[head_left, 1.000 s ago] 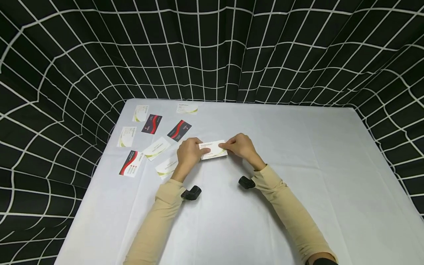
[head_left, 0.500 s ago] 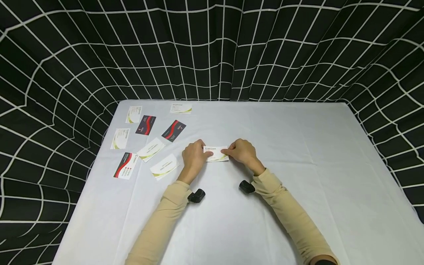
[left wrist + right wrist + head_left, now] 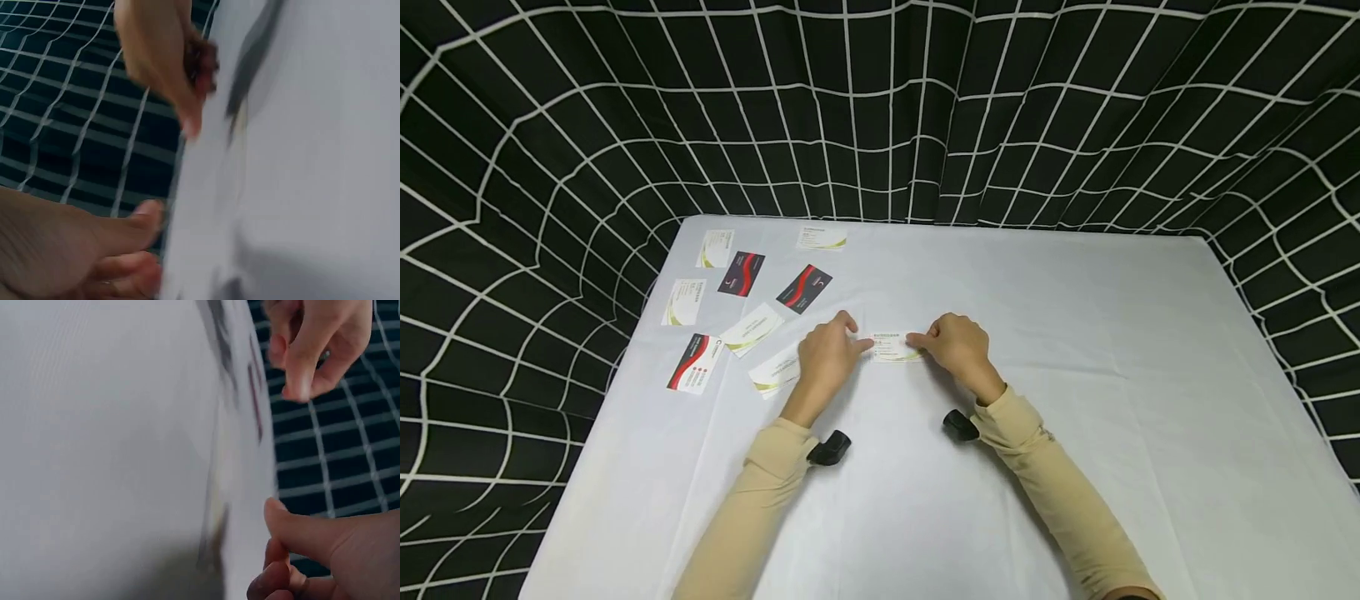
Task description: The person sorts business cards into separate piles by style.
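A white business card (image 3: 891,350) with a green curve lies flat on the white table between the two hands, in the head view. Just left of it hovers my left hand (image 3: 826,354), its thumb near the card's edge. My right hand (image 3: 958,343) is over the card's right end, where its thumb hides a small part. Both wrist views are blurred and show the card low on the cloth, apart from the fingers. In the right wrist view the right hand (image 3: 331,550) has loosely bent fingers and holds nothing. The left hand (image 3: 87,247) in the left wrist view is likewise unladen.
Several cards lie spread on the left of the table (image 3: 1075,500), among them a dark red-striped card (image 3: 805,288), a red and white card (image 3: 697,364), and a white card (image 3: 752,329). A black curtain (image 3: 880,108) with white grid lines surrounds the table's back and sides.
The white business card, earlier held up between both hands, now lies on the table. The hands have let go, and the left hand has drawn off to the left.
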A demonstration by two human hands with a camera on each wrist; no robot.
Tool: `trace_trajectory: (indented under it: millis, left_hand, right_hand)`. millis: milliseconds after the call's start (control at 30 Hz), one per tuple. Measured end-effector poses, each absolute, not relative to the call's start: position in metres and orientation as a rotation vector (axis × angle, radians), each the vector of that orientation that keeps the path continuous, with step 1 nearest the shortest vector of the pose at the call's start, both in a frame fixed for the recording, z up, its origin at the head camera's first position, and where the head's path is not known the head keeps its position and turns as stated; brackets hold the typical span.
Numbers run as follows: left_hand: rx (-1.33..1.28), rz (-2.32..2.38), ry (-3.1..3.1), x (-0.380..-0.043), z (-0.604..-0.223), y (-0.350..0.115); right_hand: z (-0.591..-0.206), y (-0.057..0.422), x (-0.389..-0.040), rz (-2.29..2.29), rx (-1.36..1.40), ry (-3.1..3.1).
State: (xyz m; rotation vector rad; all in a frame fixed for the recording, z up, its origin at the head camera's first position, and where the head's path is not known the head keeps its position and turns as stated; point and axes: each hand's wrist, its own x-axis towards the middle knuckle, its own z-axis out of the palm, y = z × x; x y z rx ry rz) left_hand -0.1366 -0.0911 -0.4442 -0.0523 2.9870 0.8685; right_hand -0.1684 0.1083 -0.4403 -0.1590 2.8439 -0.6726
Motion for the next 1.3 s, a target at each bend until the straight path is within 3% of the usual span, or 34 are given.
trace_trajectory:
  millis: [267,633,800,967,1300]
  left_hand:
    - [-0.174,0.509,3.061,-0.109,-0.441,-0.153]
    - [-0.008,0.777,3.034,-0.113,-0.447,-0.153]
    - [0.030,0.975,3.018,-0.116,-0.447,-0.148]
    - [0.001,1.151,2.861,-0.129,-0.443,-0.131]
    - [-0.073,1.061,2.914,-0.159,-0.458,-0.077]
  right_hand:
    - [-0.426,0.060,-0.160,-0.715,-0.416,2.771]
    - [-0.445,0.017,-0.161,-0.783,-0.582,2.721]
    - [-0.446,0.034,-0.160,-0.995,-0.526,2.639]
    - [-0.438,0.076,-0.165,-1.146,-0.262,2.566]
    - [-0.445,0.122,-0.180,-0.848,0.061,2.672]
